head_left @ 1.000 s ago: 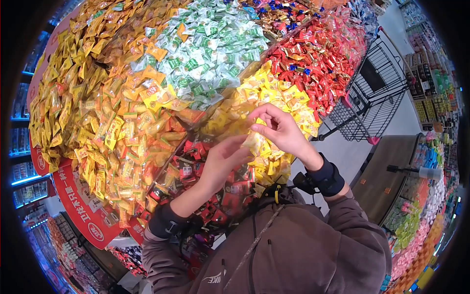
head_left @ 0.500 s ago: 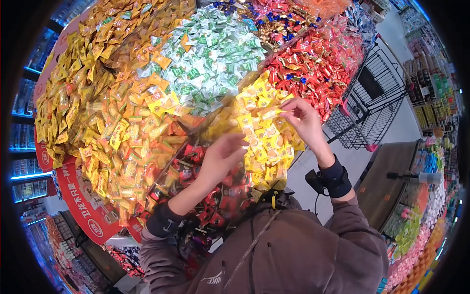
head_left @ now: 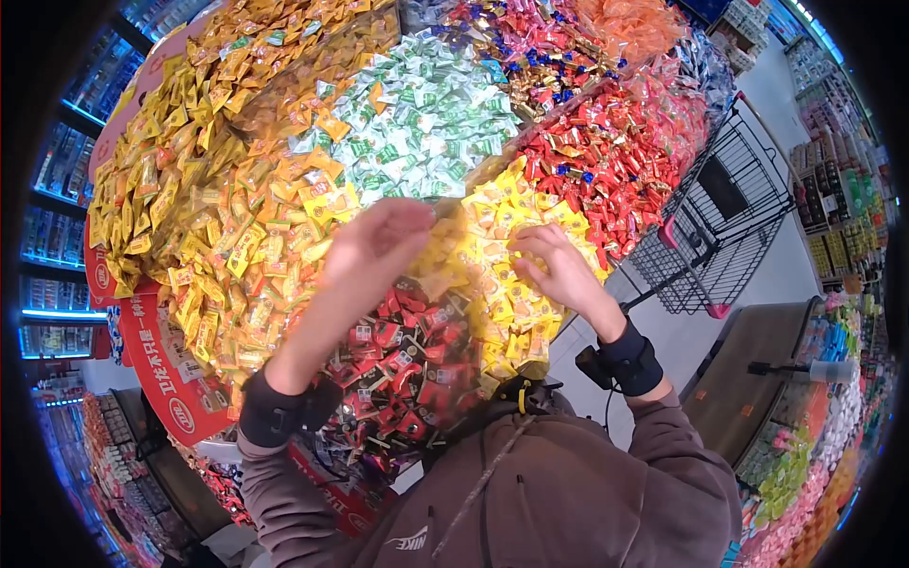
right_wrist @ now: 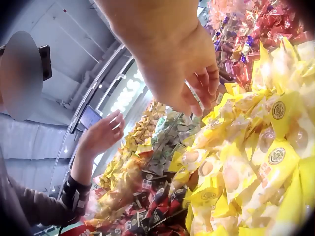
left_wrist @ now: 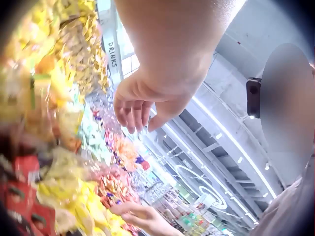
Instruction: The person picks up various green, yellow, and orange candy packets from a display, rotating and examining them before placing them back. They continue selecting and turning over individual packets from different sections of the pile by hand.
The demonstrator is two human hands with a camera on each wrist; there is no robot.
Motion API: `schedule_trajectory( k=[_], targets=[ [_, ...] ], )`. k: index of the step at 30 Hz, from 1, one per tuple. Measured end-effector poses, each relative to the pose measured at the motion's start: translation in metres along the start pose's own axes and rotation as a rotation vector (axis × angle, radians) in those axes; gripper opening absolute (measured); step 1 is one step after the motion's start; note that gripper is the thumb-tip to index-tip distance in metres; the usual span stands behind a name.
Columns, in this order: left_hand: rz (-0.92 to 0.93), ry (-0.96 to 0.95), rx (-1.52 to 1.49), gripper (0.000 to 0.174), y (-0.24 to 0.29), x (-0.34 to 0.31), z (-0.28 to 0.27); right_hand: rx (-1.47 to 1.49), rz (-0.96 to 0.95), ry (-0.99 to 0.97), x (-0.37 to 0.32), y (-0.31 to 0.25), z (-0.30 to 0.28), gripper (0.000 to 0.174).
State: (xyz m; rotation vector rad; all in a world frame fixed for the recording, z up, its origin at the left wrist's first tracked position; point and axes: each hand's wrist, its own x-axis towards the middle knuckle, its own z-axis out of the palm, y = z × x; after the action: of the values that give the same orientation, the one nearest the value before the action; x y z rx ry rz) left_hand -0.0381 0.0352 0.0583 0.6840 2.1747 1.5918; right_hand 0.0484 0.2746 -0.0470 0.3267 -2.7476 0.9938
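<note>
My right hand (head_left: pixel 559 270) hovers close over a heap of yellow-wrapped candies (head_left: pixel 507 317), fingers loosely bent. In the right wrist view a gap shows between thumb and fingers, with nothing held there. My left hand (head_left: pixel 379 241), blurred in the head view, is raised above the border between orange-yellow candies (head_left: pixel 270 265) and black-and-red candies (head_left: pixel 402 355). The left wrist view shows that hand (left_wrist: pixel 142 105) with relaxed, slightly curled fingers and nothing between them. Pale green-and-white candies (head_left: pixel 417 114) lie beyond both hands.
Red-wrapped candies (head_left: pixel 606 166) fill the section to the right. A black wire shopping cart (head_left: pixel 710 222) stands beside the display on the right. Clear dividers separate the heaps. A red printed sign (head_left: pixel 180 379) edges the display at the left, and stocked shelves (head_left: pixel 71 256) stand farther left.
My left hand has moved away from the right hand and risen toward the orange-yellow candies. The right hand, earlier with fingertips at a yellow wrapper, has shifted left and lower with its fingers loosened.
</note>
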Motion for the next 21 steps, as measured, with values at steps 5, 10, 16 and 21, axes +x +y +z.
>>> schedule_trajectory(
  k=[5, 10, 16, 21],
  targets=[
    [0.269, 0.240, 0.809, 0.027, 0.001, 0.070, -0.054, 0.120, 0.105, 0.036, 0.001, -0.005, 0.002, 0.017],
    [0.156, 0.285, 1.097, 0.025, -0.025, 0.135, -0.064, 0.187, 0.102, 0.039, 0.004, -0.010, 0.005, 0.017],
    [0.175, 0.302, 1.156, 0.020, -0.044, 0.164, -0.056, 0.206, 0.140, 0.070, 0.005, -0.014, -0.005, 0.017],
    [0.154, 0.429, 1.139, 0.019, -0.048, 0.169, -0.069, 0.187, 0.121, 0.109, 0.004, -0.009, -0.005, 0.014]
  ],
)
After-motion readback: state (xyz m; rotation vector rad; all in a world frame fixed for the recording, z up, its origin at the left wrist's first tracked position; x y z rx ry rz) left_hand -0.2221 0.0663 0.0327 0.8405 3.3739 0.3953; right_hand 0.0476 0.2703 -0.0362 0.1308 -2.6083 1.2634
